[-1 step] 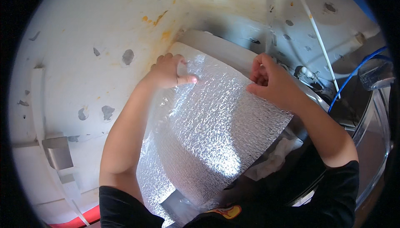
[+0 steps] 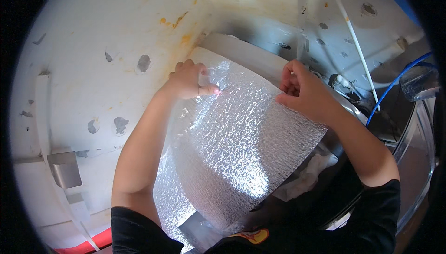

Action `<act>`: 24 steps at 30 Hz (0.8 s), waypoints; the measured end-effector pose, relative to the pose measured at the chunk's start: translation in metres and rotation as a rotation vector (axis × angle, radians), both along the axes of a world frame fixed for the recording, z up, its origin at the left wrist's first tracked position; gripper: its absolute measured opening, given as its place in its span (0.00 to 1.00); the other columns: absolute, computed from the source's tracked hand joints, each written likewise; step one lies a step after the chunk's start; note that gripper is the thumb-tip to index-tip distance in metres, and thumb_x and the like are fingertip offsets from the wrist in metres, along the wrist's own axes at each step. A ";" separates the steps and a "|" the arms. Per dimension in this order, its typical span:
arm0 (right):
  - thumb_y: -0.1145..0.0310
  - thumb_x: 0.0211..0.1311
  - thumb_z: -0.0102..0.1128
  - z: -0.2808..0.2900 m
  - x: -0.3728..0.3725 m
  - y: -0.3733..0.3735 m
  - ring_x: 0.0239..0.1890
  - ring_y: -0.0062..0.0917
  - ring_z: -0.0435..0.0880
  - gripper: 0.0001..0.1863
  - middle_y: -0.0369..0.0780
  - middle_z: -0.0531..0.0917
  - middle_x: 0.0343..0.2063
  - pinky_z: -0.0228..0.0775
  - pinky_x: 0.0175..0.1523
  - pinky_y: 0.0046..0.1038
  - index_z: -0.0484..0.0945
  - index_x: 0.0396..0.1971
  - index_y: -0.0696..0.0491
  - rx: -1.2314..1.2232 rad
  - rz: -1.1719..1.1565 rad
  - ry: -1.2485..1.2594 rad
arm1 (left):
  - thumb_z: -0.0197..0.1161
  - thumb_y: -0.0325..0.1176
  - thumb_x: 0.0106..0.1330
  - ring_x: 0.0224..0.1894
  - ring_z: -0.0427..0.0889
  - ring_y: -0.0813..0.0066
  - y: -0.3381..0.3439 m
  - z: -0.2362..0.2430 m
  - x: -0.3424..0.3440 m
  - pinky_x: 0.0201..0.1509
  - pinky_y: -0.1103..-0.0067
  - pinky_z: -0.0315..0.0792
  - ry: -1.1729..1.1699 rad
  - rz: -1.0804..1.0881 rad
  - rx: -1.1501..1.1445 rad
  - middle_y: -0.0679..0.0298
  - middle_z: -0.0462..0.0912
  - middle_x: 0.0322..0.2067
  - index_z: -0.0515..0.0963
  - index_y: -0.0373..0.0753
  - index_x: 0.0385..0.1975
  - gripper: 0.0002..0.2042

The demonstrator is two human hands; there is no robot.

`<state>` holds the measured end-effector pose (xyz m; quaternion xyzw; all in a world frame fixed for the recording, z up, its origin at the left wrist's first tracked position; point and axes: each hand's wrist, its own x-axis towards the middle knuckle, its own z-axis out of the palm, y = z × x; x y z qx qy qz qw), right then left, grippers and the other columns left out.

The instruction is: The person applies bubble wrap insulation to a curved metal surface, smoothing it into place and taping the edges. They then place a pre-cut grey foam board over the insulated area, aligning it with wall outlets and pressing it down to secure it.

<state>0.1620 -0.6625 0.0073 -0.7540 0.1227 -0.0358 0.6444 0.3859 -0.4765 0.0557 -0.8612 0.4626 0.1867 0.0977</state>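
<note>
A silvery foil insulation sheet with a textured, shiny face lies slanted before me, its lower end curling down toward my body. My left hand is closed at its upper left edge, thumb laid over the foil and fingers bent at the edge. On the upper right edge, my right hand pinches the sheet between thumb and curled fingers. Clear wrinkled film shows along the foil's left side, below my left hand. More silvery foil hangs under my left forearm.
A stained, chipped white wall stands at left and behind. Beyond the sheet lies a pale ledge. To the right are a thin white rod, a blue cable and a white fitting. A metal bracket sits at left; crumpled white material lies below.
</note>
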 end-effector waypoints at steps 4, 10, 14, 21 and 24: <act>0.75 0.45 0.64 0.001 0.000 0.000 0.25 0.18 0.72 0.20 0.37 0.74 0.23 0.66 0.31 0.22 0.60 0.33 0.54 -0.005 -0.013 -0.016 | 0.60 0.51 0.56 0.32 0.75 0.72 0.008 -0.008 0.007 0.40 0.77 0.69 0.102 -0.182 -0.170 0.59 0.71 0.32 0.75 0.39 0.32 0.19; 0.75 0.45 0.64 -0.004 0.001 -0.001 0.26 0.20 0.73 0.21 0.38 0.74 0.24 0.66 0.32 0.23 0.60 0.34 0.54 -0.052 0.002 0.006 | 0.55 0.44 0.63 0.20 0.65 0.81 0.007 -0.009 -0.001 0.24 0.77 0.62 0.730 0.549 -0.517 0.69 0.62 0.15 0.71 0.40 0.29 0.13; 0.74 0.45 0.64 -0.002 0.000 0.001 0.27 0.20 0.74 0.20 0.38 0.75 0.24 0.67 0.33 0.23 0.61 0.34 0.54 -0.024 0.010 0.004 | 0.53 0.48 0.63 0.20 0.72 0.71 0.012 -0.021 -0.004 0.26 0.73 0.66 0.251 0.169 -0.535 0.63 0.71 0.17 0.72 0.38 0.32 0.17; 0.75 0.48 0.62 -0.002 -0.001 -0.001 0.29 0.18 0.74 0.18 0.36 0.74 0.26 0.66 0.35 0.21 0.61 0.35 0.53 -0.072 0.034 0.058 | 0.55 0.59 0.55 0.24 0.74 0.56 -0.005 0.010 -0.025 0.30 0.68 0.68 -0.030 0.073 -0.115 0.55 0.74 0.17 0.75 0.36 0.22 0.26; 0.72 0.48 0.62 -0.007 0.000 0.002 0.28 0.24 0.75 0.18 0.39 0.76 0.25 0.68 0.35 0.26 0.63 0.35 0.54 -0.060 0.052 0.016 | 0.55 0.61 0.52 0.27 0.75 0.56 -0.009 0.014 -0.010 0.32 0.68 0.68 -0.141 0.080 -0.116 0.56 0.75 0.18 0.75 0.37 0.18 0.27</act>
